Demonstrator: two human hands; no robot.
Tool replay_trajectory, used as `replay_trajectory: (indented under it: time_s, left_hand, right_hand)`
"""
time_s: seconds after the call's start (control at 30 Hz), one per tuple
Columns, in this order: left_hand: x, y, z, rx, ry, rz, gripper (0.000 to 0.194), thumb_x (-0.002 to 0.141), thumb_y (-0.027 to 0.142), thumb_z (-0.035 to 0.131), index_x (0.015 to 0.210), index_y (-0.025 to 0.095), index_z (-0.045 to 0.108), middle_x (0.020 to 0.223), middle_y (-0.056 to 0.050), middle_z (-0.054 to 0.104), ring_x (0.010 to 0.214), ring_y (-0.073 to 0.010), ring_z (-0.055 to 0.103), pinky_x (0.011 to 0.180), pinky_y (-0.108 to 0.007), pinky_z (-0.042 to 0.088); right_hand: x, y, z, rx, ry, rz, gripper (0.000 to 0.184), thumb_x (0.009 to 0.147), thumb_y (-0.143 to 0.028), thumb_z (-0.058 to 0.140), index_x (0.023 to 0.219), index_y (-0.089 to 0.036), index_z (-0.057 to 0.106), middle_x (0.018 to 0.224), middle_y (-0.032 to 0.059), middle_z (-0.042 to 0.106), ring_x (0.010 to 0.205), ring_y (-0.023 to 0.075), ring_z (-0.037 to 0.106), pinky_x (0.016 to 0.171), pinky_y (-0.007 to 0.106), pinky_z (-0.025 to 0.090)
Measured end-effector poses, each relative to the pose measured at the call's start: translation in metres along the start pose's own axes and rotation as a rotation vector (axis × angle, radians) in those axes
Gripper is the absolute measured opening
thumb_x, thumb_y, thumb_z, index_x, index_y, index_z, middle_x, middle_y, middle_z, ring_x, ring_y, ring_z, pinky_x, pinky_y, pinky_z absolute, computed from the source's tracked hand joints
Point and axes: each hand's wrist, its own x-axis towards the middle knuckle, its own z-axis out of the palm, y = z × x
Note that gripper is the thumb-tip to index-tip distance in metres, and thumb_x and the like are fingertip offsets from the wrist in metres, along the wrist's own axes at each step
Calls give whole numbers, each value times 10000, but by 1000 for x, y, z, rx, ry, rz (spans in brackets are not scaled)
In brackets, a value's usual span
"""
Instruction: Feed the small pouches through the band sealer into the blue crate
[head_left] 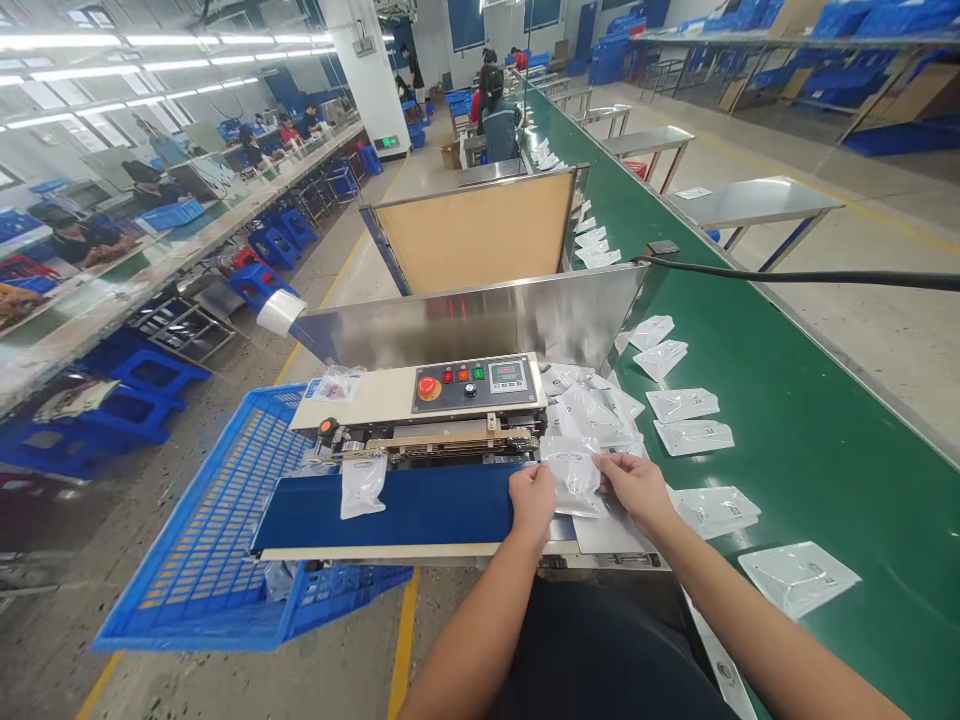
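Note:
Between my two hands is a white plastic pouch [574, 482], held by its upper edge at the right end of a band sealing machine [360, 400]. My left hand [533, 500] is closed on the pouch's left corner, over the end of the blue belt [442, 505]. With thumb and fingers, my right hand [636, 487] pinches the right corner. Another pouch [364, 487] hangs from the sealing band at the machine's left. Behind my hands lies a pile of similar pouches [592, 410].
A green conveyor [825, 470] with several pouches spaced along it runs on my right. A blue basket [187, 540] stands below the machine's left end. A steel panel [480, 325] rises behind the machine. A black cable [810, 275] crosses the conveyor. People sit at benches farther off.

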Motion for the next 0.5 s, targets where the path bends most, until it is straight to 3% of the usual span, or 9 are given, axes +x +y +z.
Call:
replay_trajectory:
  time_s: [0.13,0.23,0.3,0.4,0.5]
  left_hand:
    - [16,-4,-13,-36,73,-23,472,800,488,729,504,224,472,492,66,346,516,-108,311,526,-251,244]
    - [21,-3,-36,-72,117,-7,435,804,529,738,567,195,591,518,44,462,529,-123,422,545,-248,329]
    - [25,-1,-53,-84,144,5,424,809,551,749,637,170,678,567,14,564,573,-150,521,585,-261,407]
    - [28,3,-79,-72,205,20,375,813,517,773,780,144,774,709,-41,709,719,-214,663,699,-303,515]
    - [21,6,-103,-29,310,50,343,848,450,773,1023,159,815,1023,-99,806,993,-277,741,903,-363,572]
  right_hand:
    - [16,-3,27,-15,-69,22,457,676,-611,906,718,-191,732,607,50,682,543,166,612,535,295,535]
    - [10,-13,48,-44,-193,-43,521,681,-682,897,777,-183,784,665,69,732,598,184,652,584,310,574]
    - [-1,-16,49,-86,-245,-92,612,686,-750,870,854,-164,819,696,75,750,630,201,669,596,315,569]
    - [-17,-6,11,-193,-177,-174,673,747,-820,782,922,-172,840,745,80,770,680,234,691,658,346,568]
    - [-24,27,-71,-367,126,-203,713,821,-864,654,948,-185,835,841,128,787,808,316,726,783,423,571]
